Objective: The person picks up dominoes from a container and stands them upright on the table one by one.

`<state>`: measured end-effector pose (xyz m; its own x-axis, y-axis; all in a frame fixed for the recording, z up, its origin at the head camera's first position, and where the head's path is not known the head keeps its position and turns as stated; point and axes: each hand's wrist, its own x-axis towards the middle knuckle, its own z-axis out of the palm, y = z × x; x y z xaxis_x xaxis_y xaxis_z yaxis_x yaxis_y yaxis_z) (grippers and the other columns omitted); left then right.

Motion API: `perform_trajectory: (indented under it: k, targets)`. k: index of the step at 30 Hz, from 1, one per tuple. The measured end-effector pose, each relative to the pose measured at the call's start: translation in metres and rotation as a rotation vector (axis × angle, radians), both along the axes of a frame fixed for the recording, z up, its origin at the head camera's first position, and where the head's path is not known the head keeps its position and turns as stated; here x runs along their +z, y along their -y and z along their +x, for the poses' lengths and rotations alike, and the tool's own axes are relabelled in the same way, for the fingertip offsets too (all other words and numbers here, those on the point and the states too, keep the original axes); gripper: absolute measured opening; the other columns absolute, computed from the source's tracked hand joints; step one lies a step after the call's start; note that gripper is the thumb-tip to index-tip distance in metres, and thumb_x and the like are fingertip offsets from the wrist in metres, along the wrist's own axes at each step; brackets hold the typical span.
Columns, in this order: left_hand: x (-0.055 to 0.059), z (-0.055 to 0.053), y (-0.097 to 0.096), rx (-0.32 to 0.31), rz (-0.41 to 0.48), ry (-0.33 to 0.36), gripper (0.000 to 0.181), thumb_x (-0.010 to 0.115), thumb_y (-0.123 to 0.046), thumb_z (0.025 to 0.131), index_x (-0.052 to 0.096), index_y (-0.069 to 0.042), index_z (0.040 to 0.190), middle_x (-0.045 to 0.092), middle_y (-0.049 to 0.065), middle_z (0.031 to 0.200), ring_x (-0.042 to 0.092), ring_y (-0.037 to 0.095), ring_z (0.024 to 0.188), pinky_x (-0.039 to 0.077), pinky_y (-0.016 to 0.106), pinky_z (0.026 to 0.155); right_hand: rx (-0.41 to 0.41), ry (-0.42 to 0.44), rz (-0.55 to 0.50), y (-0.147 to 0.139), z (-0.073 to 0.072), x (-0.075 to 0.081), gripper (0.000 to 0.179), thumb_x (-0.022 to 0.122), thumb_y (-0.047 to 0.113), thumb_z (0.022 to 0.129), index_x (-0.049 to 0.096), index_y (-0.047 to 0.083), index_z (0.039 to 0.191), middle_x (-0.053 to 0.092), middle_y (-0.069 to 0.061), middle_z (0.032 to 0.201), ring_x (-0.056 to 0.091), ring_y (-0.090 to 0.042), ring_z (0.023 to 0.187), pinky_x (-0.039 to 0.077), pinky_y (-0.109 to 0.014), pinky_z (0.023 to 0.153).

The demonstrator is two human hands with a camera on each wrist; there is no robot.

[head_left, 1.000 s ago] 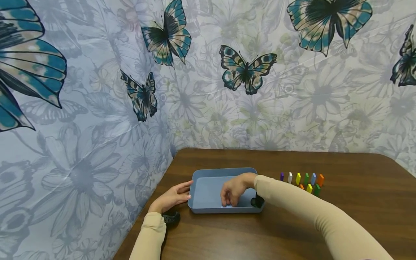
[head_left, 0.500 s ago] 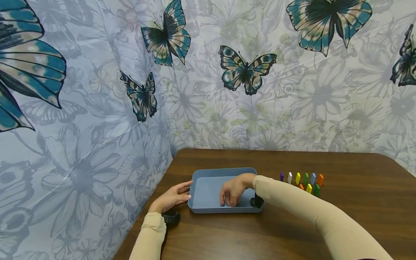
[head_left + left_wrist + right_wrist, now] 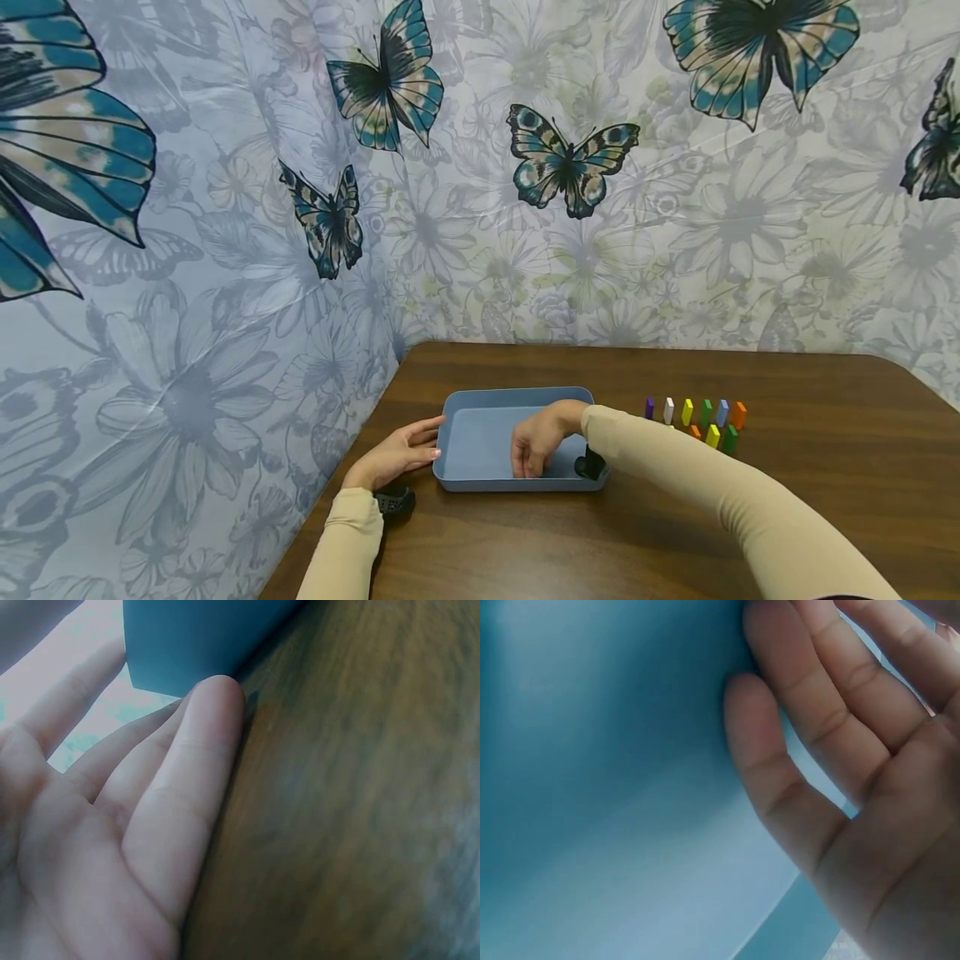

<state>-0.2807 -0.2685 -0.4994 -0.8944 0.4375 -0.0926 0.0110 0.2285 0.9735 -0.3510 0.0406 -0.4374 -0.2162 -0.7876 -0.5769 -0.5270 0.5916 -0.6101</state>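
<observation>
A shallow blue rectangular tray (image 3: 480, 432) lies on the wooden table. My left hand (image 3: 397, 457) rests beside its left end, fingers extended and fingertips at the outer wall. The left wrist view shows the little finger (image 3: 191, 757) lying along the tabletop beside the blue wall. Over the tray's front right part, my right hand (image 3: 538, 442) reaches down with its fingertips at the floor. In the right wrist view, its fingers (image 3: 799, 690) are nearly straight against the blue surface, and no object shows between them. The fingertips' far side is hidden.
To the right of the tray, small upright blocks in several colours stand in rows, among them a white block (image 3: 669, 410) and an orange block (image 3: 740, 415). The right sleeve (image 3: 675, 458) passes in front of some. A butterfly-patterned wall (image 3: 465, 275) rises behind the table (image 3: 847, 467).
The right hand's fingers have drawn slightly closer together over the same part of the tray, and the right forearm has shifted a little left. The left hand stays at the tray's end.
</observation>
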Motion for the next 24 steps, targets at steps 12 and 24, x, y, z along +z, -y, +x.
perform_trajectory:
  k: [12, 24]
  targets:
    - [-0.0018, -0.0032, 0.0005, 0.007, 0.002, 0.009, 0.075, 0.065, -0.013, 0.098, 0.023, -0.005, 0.16, 0.025, 0.028, 0.162, 0.029, 0.043, 0.149, 0.048, 0.035, 0.109, 0.046, 0.059, 0.012, -0.0007, -0.0053, -0.0013, 0.022, 0.058, -0.008, 0.091, 0.068, -0.003, 0.111, 0.063, 0.01, 0.083, 0.056, 0.0, 0.079, 0.049, -0.018, 0.071]
    - [0.0002, -0.0019, -0.0007, 0.013, -0.005, 0.007, 0.073, 0.064, -0.013, 0.099, 0.023, -0.006, 0.16, 0.025, 0.028, 0.162, 0.031, 0.043, 0.148, 0.048, 0.036, 0.109, 0.02, 0.158, -0.034, -0.0032, -0.0065, -0.001, 0.025, 0.059, -0.009, 0.091, 0.063, -0.01, 0.116, 0.061, 0.008, 0.081, 0.056, 0.001, 0.077, 0.048, -0.015, 0.07]
